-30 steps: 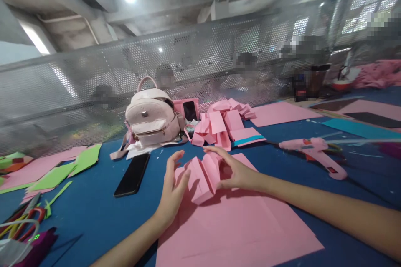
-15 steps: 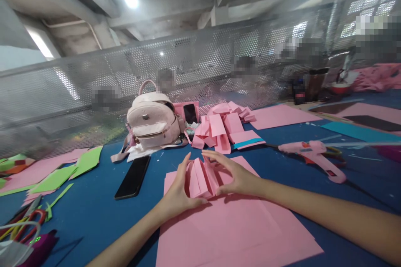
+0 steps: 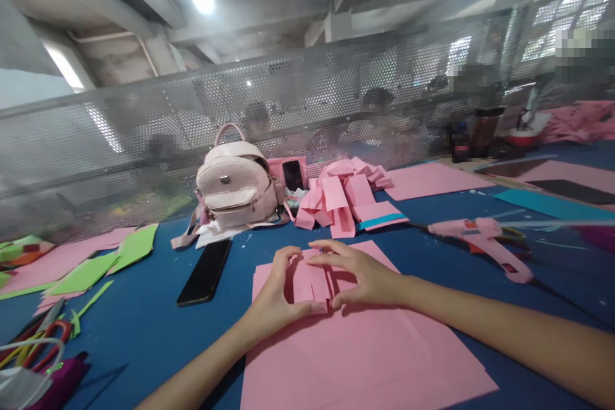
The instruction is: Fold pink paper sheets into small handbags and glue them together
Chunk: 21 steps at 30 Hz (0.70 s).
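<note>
Between my two hands stands a folded pink paper piece (image 3: pixel 310 282), on top of pink paper sheets (image 3: pixel 365 352). My left hand (image 3: pixel 276 291) curves round its left side, with the thumb along the near edge and the fingers at the far edge. From the right, my right hand (image 3: pixel 358 272) grips its other side, fingertips over the top and thumb at the near corner. The underside of the folded paper and parts of the fingertips are hidden.
A black phone (image 3: pixel 204 272) lies to the left, with a white backpack (image 3: pixel 235 182) behind it. Folded pink papers (image 3: pixel 343 195) are piled at the back. A pink glue gun (image 3: pixel 485 240) rests at right. Scissors (image 3: pixel 48 339) and green paper (image 3: pixel 132 250) lie at left.
The folded paper's panels, spread in a fan before, are now pressed closer together and lower. My left fingers have bent inward over the top, and both hands stay in place.
</note>
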{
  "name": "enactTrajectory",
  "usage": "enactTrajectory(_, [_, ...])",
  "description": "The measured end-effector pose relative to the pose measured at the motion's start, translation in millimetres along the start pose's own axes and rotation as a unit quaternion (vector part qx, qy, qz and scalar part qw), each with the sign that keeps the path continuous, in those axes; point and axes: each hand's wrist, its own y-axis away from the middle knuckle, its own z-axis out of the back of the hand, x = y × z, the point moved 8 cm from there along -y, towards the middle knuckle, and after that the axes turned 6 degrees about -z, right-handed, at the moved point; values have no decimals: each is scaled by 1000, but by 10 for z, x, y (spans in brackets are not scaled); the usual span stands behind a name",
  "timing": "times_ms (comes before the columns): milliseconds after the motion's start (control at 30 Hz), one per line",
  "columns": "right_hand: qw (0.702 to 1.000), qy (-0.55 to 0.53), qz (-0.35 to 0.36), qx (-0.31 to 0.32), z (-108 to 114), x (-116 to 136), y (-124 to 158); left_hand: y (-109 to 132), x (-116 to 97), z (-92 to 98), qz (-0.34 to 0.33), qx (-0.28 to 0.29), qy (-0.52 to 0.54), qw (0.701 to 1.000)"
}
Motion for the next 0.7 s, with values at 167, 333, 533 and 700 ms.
enactTrajectory(167, [999,24,-7,20,-44,-31,12,3,-58,-12,-45,29,-5,999])
enactTrajectory(333, [998,-3,-18,57,-83,-60,16,-46,-102,131,-77,12,-93,993])
enactTrajectory(533, [999,-23,-12,41,-61,-28,23,22,-438,252,-307,-8,-312,899])
enactTrajectory(700, [999,-31,-18,27,-82,44,42,243,-705,30,-466,45,-468,749])
